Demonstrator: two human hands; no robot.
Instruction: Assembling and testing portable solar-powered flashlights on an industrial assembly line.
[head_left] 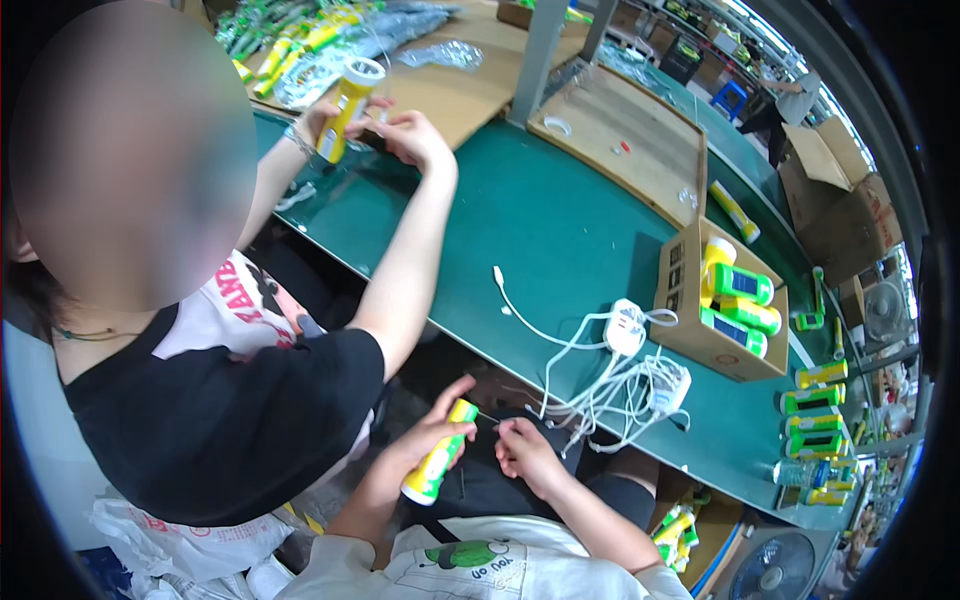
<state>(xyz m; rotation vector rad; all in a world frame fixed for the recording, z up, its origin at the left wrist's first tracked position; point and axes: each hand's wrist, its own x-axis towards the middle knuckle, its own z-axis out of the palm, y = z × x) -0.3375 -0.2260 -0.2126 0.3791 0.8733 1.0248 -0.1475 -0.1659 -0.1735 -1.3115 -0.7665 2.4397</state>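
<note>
Left of the white cable tangle [606, 393] and nearer me, my left hand [420, 441] grips a yellow-and-green flashlight [436, 463], its long axis slanting away and rightward. My right hand [527, 457], nearer the tangle, pinches a thin rod [488, 416] that points at the flashlight's far end.

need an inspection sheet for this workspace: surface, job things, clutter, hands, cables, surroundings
Surface: green tabletop, carrying a shallow wooden tray and an open cardboard box
Job's things: yellow-and-green flashlight, tilted; thin piece at its upper end, too fine to identify
Clutter: small red bit in the tray; several boxed flashlights
Hands: left hand wrapped around the flashlight; right hand seems to pinch the thin piece
Cables: white cables, tangled around two white blocks
Surroundings: co-worker on the left, holding a yellow flashlight; fan at lower right
</note>
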